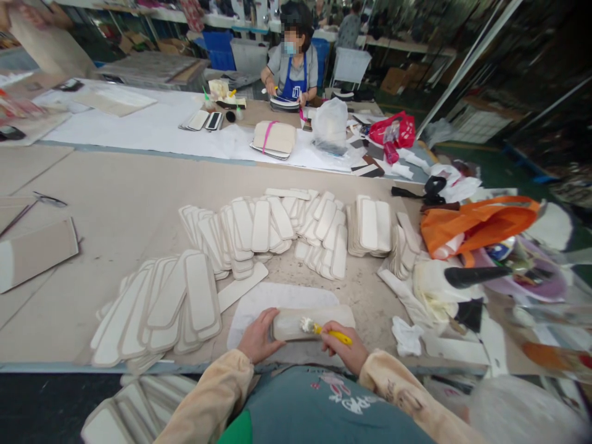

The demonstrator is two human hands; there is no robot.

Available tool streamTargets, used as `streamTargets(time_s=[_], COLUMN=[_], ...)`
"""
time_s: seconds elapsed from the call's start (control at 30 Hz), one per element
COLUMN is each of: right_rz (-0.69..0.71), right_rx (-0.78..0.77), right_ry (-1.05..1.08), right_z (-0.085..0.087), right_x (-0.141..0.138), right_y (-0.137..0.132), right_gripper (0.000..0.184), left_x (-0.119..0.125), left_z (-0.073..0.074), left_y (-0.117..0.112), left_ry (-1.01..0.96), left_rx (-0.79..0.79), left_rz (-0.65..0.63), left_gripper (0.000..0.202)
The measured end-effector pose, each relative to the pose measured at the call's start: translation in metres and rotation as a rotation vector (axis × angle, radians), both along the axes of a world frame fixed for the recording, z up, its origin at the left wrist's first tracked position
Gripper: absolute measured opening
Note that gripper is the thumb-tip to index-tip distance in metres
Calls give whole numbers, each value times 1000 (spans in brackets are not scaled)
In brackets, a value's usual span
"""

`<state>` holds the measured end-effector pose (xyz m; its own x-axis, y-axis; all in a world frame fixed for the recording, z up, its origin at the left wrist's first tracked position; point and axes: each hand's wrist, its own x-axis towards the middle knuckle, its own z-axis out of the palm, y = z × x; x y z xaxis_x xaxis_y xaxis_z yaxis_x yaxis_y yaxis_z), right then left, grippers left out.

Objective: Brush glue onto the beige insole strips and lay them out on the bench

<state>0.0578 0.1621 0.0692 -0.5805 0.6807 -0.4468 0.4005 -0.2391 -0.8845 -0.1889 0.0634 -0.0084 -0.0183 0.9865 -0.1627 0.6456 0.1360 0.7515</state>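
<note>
My left hand (259, 336) has its thumb and fingers around the left end of a long, pale, round-cornered panel (287, 327). The panel lies on a white sheet (240, 302) near the table's front edge. In my right hand (346, 346), closed around its yellow handle, is a brush (318, 328). Its whitish bristles are over the middle of the panel and seem to touch it. To the left is a fanned pile of similar panels (161, 302). Smaller panels (261, 225) lie in overlapping rows beyond my hands.
A stack of panels (375, 225) stands at centre right. Farther right are an orange bag (481, 222), a purple basin (550, 283), a dark-handled object (476, 276) and crumpled tissue (407, 336). More panels (134, 407) sit below the table edge. A masked co-worker (291, 61) works across the table.
</note>
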Motion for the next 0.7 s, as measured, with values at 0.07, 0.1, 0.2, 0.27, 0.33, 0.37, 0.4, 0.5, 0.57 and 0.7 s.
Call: streamTargets(time_s=[0.07, 0.1, 0.2, 0.27, 0.33, 0.37, 0.4, 0.5, 0.57, 0.7], right_rz=[30, 60, 156, 178, 159, 144, 131, 119, 158, 201], right_rx=[-47, -71, -110, -98, -60, -43, -33, -47, -72, -44], right_ry=[44, 71, 114, 90, 40, 19, 9, 37, 80, 68], right_z=[0, -1, -7, -11, -11, -10, -9, -5, -4, -8], right_x=[-5, -10, -24, -26, -20, -16, -12, -6, -10, -16], right_y=[-3, -5, -10, -10, -8, -6, -5, -4, -6, -8], right_gripper=[23, 23, 21, 20, 17, 16, 16, 15, 15, 13], left_x=[0, 0, -1, -1, -1, -1, -1, 0, 1, 0], left_z=[0, 0, -1, -1, -1, 0, 0, 1, 1, 0], left_y=[0, 1, 1, 2, 2, 1, 1, 1, 2, 3], left_ry=[7, 9, 12, 20, 33, 38, 40, 35, 33, 49], left_rx=[2, 3, -1, 2, 9, 11, 11, 0, -5, 0], left_rz=[-6, -10, -20, -26, -31, -33, -33, -26, -22, -37], left_gripper=[74, 74, 73, 72, 73, 73, 73, 72, 70, 68])
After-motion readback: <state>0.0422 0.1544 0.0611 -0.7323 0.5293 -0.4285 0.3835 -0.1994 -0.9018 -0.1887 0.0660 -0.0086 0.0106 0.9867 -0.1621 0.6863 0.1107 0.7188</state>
